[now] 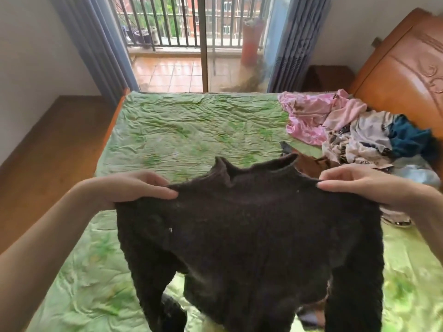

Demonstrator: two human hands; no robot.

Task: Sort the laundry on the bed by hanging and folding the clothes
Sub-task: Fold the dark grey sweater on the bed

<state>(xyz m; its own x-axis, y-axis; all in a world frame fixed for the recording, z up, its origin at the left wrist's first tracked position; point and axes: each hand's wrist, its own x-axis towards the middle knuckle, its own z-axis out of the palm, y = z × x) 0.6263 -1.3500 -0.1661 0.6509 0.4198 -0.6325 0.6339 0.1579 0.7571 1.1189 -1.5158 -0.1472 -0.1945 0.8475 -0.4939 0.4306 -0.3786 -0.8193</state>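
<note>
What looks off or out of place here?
Nothing damaged or spilled. Left hand and right hand hold the dark sweater level by its shoulders. The unsorted pile of clothes sits crumpled by the headboard, and the green bedsheet is wrinkled.

The dark sweater point(249, 236) runs off the bottom edge, so its hem and both sleeve ends are cut off. It hides the middle of the green bedspread point(191, 125) and most of a brown garment point(309, 164) behind its right shoulder. Right of the sweater, the laundry pile point(359, 135) is too tangled to count, and the headboard point(402, 68) leaves the frame.
</note>
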